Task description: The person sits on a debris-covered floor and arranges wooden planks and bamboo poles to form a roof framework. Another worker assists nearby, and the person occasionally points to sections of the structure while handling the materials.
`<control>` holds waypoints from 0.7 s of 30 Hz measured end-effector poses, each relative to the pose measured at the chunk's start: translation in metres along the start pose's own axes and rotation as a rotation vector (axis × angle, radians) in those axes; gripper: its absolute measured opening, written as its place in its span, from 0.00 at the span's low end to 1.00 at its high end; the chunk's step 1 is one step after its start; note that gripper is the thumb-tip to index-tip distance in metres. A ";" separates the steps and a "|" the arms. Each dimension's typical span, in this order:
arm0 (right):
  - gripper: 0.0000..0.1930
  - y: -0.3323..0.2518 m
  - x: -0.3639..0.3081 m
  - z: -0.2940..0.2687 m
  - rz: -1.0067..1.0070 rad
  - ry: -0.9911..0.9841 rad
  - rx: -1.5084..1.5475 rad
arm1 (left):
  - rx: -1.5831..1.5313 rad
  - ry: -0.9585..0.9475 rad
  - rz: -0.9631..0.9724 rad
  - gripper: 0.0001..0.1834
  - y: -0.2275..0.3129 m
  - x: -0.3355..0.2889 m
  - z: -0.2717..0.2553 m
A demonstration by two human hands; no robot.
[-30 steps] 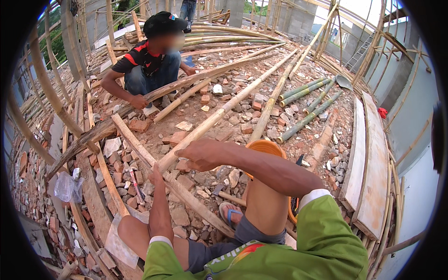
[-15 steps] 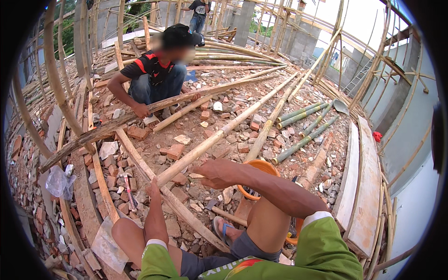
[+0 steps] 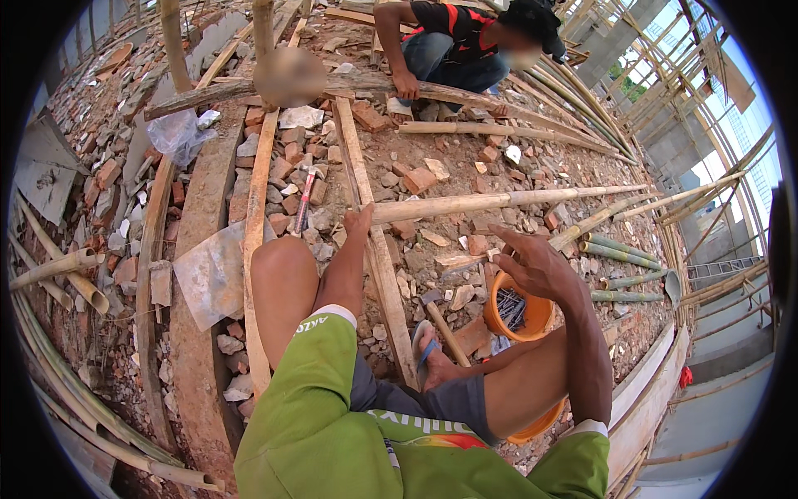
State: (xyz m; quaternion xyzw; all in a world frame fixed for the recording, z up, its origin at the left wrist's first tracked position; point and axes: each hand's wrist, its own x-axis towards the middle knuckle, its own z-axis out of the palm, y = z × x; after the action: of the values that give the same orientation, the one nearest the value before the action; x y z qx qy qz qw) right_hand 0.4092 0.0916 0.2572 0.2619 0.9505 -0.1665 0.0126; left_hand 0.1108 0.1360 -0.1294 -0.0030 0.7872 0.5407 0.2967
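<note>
View swung left; right hand point(image 3: 536, 266) above orange bowl point(image 3: 519, 312), left hand point(image 3: 359, 220) touching bamboo pole point(image 3: 499, 200).

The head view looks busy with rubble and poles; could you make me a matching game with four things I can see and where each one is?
Things:
1. orange bowl of nails
2. red-handled hammer
3. clear plastic bag
4. bamboo pole

Places:
A. on the rubble left of the left hand
B. crumpled by the planks, far left
C. under the right hand
D. its near end held by the left hand

Pairs: 1-C, 2-A, 3-B, 4-D
</note>
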 end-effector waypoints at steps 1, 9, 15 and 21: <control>0.26 0.001 -0.003 0.000 -0.019 0.018 -0.019 | 0.011 -0.047 -0.008 0.41 0.002 -0.006 0.001; 0.25 -0.016 0.020 0.005 -0.098 -0.034 -0.018 | 0.031 -0.189 -0.074 0.48 -0.011 0.012 0.011; 0.26 -0.015 0.045 0.002 -0.203 -0.089 -0.090 | 0.119 0.026 -0.006 0.35 -0.023 0.051 0.019; 0.26 0.014 0.027 0.004 -0.155 -0.100 0.005 | 0.555 -0.044 0.189 0.27 -0.004 0.020 -0.004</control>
State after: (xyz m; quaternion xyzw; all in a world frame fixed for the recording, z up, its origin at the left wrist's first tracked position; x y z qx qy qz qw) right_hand 0.3928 0.1152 0.2461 0.1791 0.9657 -0.1822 0.0464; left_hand 0.0939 0.1372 -0.1410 0.1633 0.8952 0.3298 0.2513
